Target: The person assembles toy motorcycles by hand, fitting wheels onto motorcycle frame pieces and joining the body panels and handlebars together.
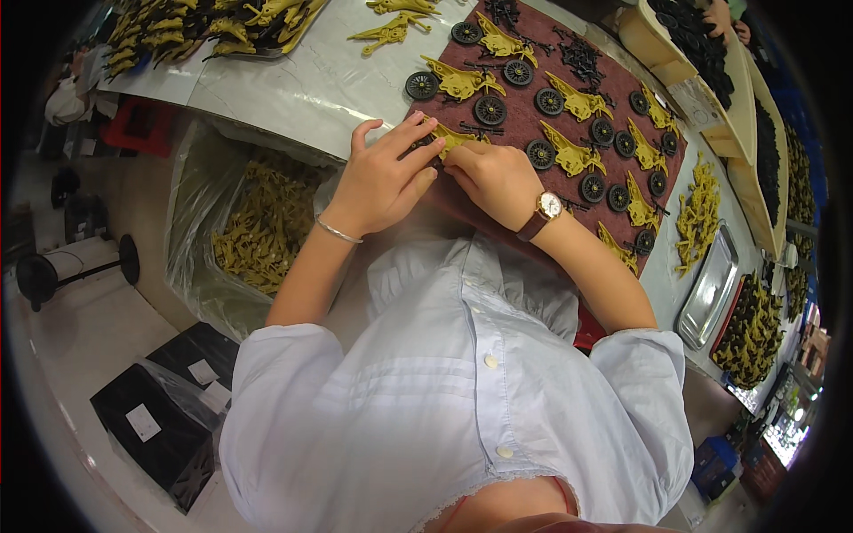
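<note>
At the near edge of a dark red cloth (524, 102), both my hands work on one yellow toy motorbike body (455, 137). My left hand (380, 178) lies over its left end, fingers bent onto the piece and a dark wheel partly hidden under the fingertips. My right hand (498, 185), wearing a watch, is closed with its fingertips pinching the near side of the same body. What exactly sits between the fingertips is covered. Beyond it lies a similar motorbike (462, 82) with a black wheel (490, 109) at its right end.
More yellow motorbikes with black wheels lie in rows on the cloth, near a pile of small black parts (579, 58). Loose yellow bodies (698, 213) and a metal tray (711, 286) are at the right. A plastic-lined bin (191, 218) of yellow parts stands below the table's left edge.
</note>
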{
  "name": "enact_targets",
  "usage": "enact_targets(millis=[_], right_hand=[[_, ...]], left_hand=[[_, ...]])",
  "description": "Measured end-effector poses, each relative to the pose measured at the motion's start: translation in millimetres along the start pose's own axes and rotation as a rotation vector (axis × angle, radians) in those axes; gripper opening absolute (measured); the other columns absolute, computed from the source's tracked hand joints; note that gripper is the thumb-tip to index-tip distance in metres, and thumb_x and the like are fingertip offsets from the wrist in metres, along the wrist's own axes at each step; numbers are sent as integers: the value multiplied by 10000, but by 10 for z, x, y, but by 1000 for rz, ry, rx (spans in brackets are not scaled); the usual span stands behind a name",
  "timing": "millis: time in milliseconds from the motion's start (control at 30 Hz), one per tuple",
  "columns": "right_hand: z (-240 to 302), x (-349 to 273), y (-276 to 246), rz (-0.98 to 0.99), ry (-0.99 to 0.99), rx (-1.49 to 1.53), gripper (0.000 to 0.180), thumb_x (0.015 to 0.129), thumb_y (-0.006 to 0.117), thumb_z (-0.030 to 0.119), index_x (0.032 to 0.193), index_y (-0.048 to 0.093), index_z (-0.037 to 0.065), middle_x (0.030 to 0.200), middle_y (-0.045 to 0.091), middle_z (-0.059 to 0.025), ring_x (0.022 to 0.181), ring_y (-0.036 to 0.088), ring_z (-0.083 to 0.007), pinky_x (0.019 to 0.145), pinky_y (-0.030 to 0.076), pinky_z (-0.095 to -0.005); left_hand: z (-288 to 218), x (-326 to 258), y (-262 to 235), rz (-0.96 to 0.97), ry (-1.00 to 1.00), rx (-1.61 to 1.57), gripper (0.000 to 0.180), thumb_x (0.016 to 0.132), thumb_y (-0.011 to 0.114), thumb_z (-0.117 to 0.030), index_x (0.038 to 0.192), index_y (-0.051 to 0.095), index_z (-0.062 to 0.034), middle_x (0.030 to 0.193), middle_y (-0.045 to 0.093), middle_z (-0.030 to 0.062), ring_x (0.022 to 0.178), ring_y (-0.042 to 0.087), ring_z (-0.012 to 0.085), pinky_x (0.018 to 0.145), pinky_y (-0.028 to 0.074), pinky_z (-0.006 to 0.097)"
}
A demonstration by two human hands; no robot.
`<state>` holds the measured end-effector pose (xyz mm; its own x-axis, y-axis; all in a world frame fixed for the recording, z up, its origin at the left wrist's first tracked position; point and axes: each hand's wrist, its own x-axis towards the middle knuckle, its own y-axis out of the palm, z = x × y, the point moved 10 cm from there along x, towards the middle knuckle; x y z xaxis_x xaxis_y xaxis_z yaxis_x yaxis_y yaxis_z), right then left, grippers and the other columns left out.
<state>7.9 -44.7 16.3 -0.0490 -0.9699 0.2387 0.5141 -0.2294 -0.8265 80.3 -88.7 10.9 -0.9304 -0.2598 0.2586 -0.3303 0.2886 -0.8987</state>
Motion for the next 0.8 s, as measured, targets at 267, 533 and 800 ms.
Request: enact_targets(millis=[267,533,800], right_hand=[[-223,-74,-57,-31,141,177,132,765,646,81,880,587,58,713,610,-125,648,620,-291,570,480,-375],[7,-15,-23,-26,13,-56,89,811,581,128,839,604,47,773,617,-107,648,620,-287,563,498,-386],[4,-73,28,-25,25,-119,82,796,584,111,839,606,45,727,592,-105,642,618,-284,548,492,-379]], left_hand=[[-23,2,-38,-74,0,17,368,794,589,-210,1152,606,-125,1260,540,89,1220,476,209,1007,248,436],[-6,2,-5,-46,5,30,366,788,595,-181,1149,605,-117,1296,520,77,1250,450,195,1010,243,414],[-75,-1,-21,-27,36,47,397,755,623,-202,1141,607,-115,1299,516,89,1259,441,197,1002,247,408]])
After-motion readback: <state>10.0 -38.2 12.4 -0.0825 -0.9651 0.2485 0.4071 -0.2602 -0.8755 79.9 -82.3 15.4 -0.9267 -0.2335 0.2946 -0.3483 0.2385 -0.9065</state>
